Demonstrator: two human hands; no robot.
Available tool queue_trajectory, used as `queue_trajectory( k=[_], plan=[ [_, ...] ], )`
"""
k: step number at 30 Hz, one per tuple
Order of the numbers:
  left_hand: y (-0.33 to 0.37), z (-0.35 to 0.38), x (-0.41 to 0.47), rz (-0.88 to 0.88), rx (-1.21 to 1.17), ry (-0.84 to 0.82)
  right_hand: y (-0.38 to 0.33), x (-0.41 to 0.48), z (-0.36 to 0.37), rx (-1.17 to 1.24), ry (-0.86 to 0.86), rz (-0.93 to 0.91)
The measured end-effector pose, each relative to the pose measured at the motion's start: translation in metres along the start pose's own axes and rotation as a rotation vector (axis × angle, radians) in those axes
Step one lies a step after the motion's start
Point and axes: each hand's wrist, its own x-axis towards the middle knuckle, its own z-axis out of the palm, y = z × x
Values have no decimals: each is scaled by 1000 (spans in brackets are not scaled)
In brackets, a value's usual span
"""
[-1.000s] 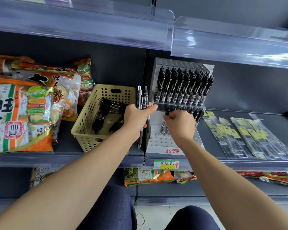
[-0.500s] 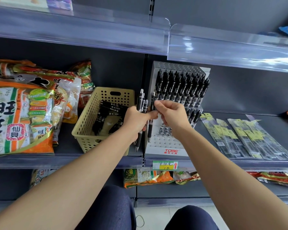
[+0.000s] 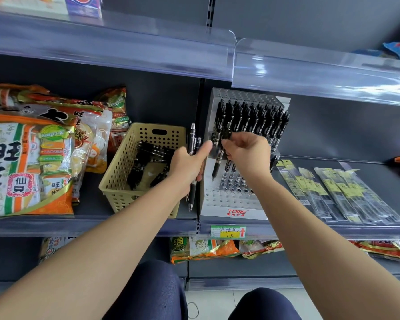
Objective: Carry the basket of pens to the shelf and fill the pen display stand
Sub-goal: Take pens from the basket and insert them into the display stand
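A beige perforated basket [image 3: 118, 181] with several black pens in it stands on the dark shelf, left of the white tiered pen display stand [image 3: 231, 204]. The stand's upper tier is packed with black pens; the lower tier holds a few, with many bare holes in front. My left hand [image 3: 187, 165] grips a small bunch of pens [image 3: 192, 144] upright between basket and stand. My right hand [image 3: 247, 153] pinches one black pen [image 3: 218, 162], tip down, over the lower tier's left side.
Large orange snack bags [image 3: 28, 162] fill the shelf left of the basket. Flat packs in clear sleeves [image 3: 333, 192] lie right of the stand. A clear plastic lip [image 3: 310, 72] of the upper shelf overhangs. A yellow price tag [image 3: 228, 231] sits on the shelf edge.
My right hand left the lower tier, took one pen from the bunch in my left hand, and moved it right over the stand. My left hand stayed in place.
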Motion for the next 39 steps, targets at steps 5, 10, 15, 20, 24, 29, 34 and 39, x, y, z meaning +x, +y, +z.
queue_trajectory(
  k=[5, 10, 15, 20, 24, 29, 34, 39],
  plan=[
    [5, -3, 1, -16, -116, -22, 5, -2, -1, -203, 99, -67],
    [5, -4, 2, 2, -137, -15, 13, -4, 6, -330, 101, -80],
    [6, -5, 4, 35, -160, 26, 12, -3, 10, -412, 94, -91],
    [5, -8, 6, 61, -142, 57, 11, -4, 11, -441, 88, -112],
    [5, -10, 8, 63, -152, 66, 12, -3, 10, -440, 108, -110],
    [4, -10, 10, 44, -137, 83, 14, -4, 9, -471, 116, -114],
    [4, -9, 10, 51, -117, 96, 11, -2, 11, -482, 106, -102],
    [6, -11, 9, 65, -127, 97, 11, -4, 11, -503, 115, -111]
  ],
)
